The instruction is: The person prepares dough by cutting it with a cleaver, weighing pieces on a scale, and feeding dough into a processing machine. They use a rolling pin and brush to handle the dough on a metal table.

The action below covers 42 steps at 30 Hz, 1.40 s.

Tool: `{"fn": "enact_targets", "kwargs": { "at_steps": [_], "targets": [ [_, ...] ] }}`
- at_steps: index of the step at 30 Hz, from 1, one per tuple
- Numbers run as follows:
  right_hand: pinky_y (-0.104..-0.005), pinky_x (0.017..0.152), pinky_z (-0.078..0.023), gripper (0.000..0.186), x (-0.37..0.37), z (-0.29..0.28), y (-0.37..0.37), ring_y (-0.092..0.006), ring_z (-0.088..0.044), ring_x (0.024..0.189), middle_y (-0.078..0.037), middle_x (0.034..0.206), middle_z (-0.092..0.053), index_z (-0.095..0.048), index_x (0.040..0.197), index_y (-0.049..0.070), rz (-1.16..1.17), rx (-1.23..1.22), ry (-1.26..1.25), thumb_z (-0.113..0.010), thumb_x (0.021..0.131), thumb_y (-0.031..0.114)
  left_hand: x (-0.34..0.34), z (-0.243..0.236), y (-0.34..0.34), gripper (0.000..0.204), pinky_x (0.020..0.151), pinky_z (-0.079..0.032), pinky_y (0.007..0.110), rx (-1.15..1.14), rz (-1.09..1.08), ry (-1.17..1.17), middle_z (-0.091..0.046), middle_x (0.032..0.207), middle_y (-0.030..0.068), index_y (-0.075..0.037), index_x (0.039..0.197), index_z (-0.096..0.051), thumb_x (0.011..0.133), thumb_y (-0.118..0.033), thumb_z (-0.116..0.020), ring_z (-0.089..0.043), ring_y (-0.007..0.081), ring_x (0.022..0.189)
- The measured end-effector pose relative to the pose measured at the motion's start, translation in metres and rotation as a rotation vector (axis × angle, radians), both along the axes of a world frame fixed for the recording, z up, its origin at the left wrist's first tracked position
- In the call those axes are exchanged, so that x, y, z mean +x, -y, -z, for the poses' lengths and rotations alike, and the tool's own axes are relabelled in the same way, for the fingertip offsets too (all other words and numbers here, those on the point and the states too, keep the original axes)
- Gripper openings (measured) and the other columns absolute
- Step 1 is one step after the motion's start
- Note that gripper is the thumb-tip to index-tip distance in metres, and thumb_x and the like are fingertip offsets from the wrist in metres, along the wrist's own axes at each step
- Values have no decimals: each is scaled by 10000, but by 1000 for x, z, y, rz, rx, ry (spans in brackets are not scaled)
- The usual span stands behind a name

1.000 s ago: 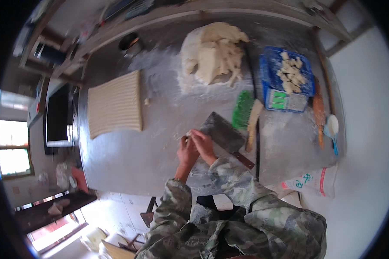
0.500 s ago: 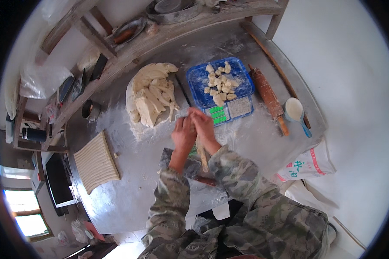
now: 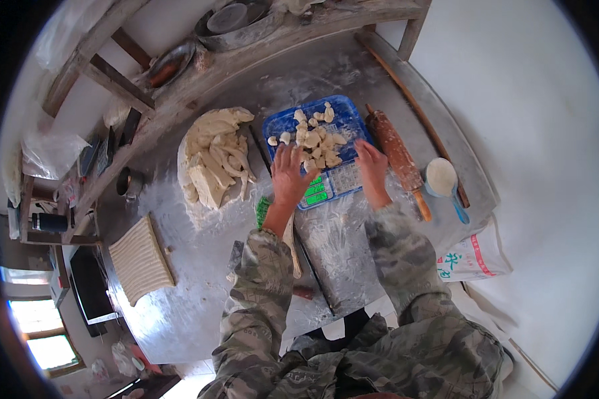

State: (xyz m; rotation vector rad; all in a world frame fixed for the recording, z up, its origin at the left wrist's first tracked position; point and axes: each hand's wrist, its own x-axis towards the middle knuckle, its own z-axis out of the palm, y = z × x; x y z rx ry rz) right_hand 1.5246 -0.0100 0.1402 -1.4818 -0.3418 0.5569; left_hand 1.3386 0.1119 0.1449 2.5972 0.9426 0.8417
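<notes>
A blue digital scale (image 3: 343, 110) with a tray-like top carries a heap of small dough pieces (image 3: 319, 136). My left hand (image 3: 288, 174) is over the tray's front left edge, fingers apart, its thumb beside the nearest pieces. At the right edge of the scale is my right hand (image 3: 373, 167), fingers bent with nothing visible in them. A long strip of dough (image 3: 291, 246) lies partly hidden by my left forearm. Left of the scale sits a big mass of dough (image 3: 209, 156) with cut folds.
A floury rolling pin (image 3: 396, 149), a long wooden stick (image 3: 412, 100) and a blue-handled scoop of white powder (image 3: 441, 178) lie right. A thin black rod (image 3: 313, 266) crosses the table. A ridged dough sheet (image 3: 142, 259) lies left. A wooden shelf (image 3: 246, 56) runs behind.
My hands were together in front of the scale; now they are apart and farther forward, at its two sides. More dough pieces lie on the tray, two near its left corner. The view has shifted.
</notes>
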Motion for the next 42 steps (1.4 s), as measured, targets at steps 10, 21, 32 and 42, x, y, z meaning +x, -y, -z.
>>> {"fn": "enact_targets", "kwargs": {
  "at_steps": [10,21,32,42],
  "targets": [
    [-242,728,-508,357,-135,59,161,-135,-689,991,-86,1100,-729,-628,1275,-45,-302,-214,57,-597,1007,188,-168,57,11,504,1117,-362,508,-159,-289,88,-486,1452,174,-49,1289,-595,825,-181,-739,-405,424,1373],
    [-298,906,-532,269,-322,55,143,-211,-697,1026,-144,1097,-708,-643,1192,-66,-706,-288,116,-566,946,10,-524,125,-128,422,1068,-410,489,-273,-839,-291,-503,1399,210,-64,1283,-591,880,-187,-620,-442,419,1305],
    [-433,702,-554,360,-442,57,45,-377,-657,824,-158,1037,-639,-612,1239,56,-971,-312,902,-638,884,107,-515,134,17,328,978,-463,468,-301,-594,30,-621,1232,172,-30,1150,-651,834,-40,-564,-567,391,1130],
    [-460,741,-553,320,-481,95,8,-364,-659,890,-146,1092,-626,-613,1194,55,-1136,-279,1016,-616,879,112,-486,119,109,393,1013,-466,461,-499,-324,30,-576,1309,175,-68,1224,-641,833,-104,-651,-545,380,1199]
  ]
}}
